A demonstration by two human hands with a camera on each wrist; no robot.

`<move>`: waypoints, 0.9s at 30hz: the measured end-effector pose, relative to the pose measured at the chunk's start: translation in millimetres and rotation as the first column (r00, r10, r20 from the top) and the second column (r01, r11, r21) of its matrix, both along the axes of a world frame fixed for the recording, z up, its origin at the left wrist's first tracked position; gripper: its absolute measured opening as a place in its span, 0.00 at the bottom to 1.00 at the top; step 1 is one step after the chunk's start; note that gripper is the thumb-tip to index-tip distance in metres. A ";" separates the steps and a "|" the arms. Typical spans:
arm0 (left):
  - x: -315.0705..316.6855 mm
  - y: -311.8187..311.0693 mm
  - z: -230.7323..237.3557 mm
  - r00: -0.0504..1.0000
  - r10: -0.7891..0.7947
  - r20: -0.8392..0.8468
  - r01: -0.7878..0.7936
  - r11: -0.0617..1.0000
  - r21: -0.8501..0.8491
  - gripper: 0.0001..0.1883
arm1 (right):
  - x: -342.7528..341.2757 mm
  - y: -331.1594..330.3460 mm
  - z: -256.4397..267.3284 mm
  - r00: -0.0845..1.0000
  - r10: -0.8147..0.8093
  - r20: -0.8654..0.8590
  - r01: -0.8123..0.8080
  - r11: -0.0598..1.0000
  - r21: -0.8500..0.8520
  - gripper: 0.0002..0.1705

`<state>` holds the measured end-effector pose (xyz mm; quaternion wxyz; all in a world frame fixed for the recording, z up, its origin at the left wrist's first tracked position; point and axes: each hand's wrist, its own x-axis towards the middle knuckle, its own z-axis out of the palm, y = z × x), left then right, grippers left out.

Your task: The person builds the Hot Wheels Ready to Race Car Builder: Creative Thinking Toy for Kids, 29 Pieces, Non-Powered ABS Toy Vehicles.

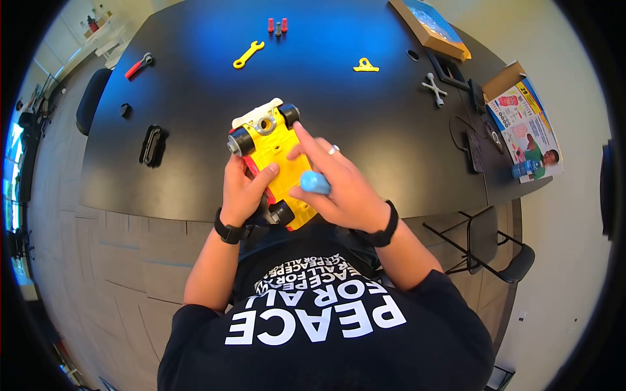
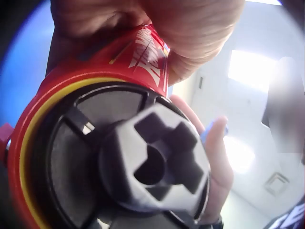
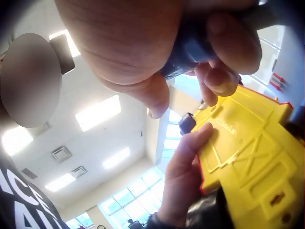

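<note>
A toy car (image 1: 282, 154) is held above the table's near edge, its yellow underside turned up. My left hand (image 1: 244, 190) grips the car by its red side, thumb on the yellow base. Black wheels (image 1: 242, 141) show at its corners. Up close in the left wrist view, a grey hex nut (image 2: 155, 160) with a cross-shaped recess sits in one wheel. My right hand (image 1: 347, 186) holds a screwdriver by its blue handle (image 1: 315, 183), fingers curled round it over the underside. Its grey shaft (image 3: 264, 16) points off at the top right in the right wrist view.
Across the table (image 1: 195, 98) lie a red-handled ratchet (image 1: 139, 66), a yellow wrench (image 1: 248, 55), red and grey bolts (image 1: 278, 28), a yellow part (image 1: 366, 65) and a grey cross wrench (image 1: 433, 90). A printed box (image 1: 525, 124) and bottle (image 1: 524, 169) stand right. A folding chair (image 1: 482, 240) is nearby.
</note>
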<state>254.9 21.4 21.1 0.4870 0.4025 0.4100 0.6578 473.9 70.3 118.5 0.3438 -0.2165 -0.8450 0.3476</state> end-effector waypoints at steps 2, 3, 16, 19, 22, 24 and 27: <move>6.9 -5.4 15.2 0.980 0.031 -0.195 -0.021 0.998 0.053 0.29 | -6.5 8.9 -0.8 1.000 -0.004 -0.006 0.004 1.000 0.029 0.47; 10.9 -5.8 23.2 0.948 0.080 -0.309 -0.046 0.992 0.116 0.32 | -6.6 11.8 -0.9 1.000 0.000 -0.009 0.000 0.998 0.059 0.47; 30.8 0.1 75.3 0.375 0.311 -0.874 -0.095 0.950 0.297 0.48 | 21.3 12.7 -10.2 0.965 -0.110 -0.238 0.129 0.989 0.066 0.35; 38.4 9.0 56.6 0.032 0.341 -0.940 -0.037 0.940 0.340 0.46 | 33.6 13.6 -20.0 0.949 -0.256 -0.182 0.060 0.718 -0.694 0.25; 47.8 15.6 36.4 -0.174 0.324 -0.930 -0.008 0.944 0.331 0.44 | 41.0 19.2 -26.7 0.941 -0.328 -0.083 0.140 0.601 -0.787 0.22; 54.1 17.6 23.4 -0.203 0.320 -0.925 0.005 0.945 0.326 0.38 | 45.5 28.4 -39.4 0.945 -0.324 -0.041 0.161 0.573 -0.803 0.19; 64.6 20.7 11.2 -0.314 0.343 -0.885 0.029 0.936 0.352 0.31 | 51.5 44.9 -73.4 0.950 -0.311 0.034 0.205 0.535 -0.820 0.23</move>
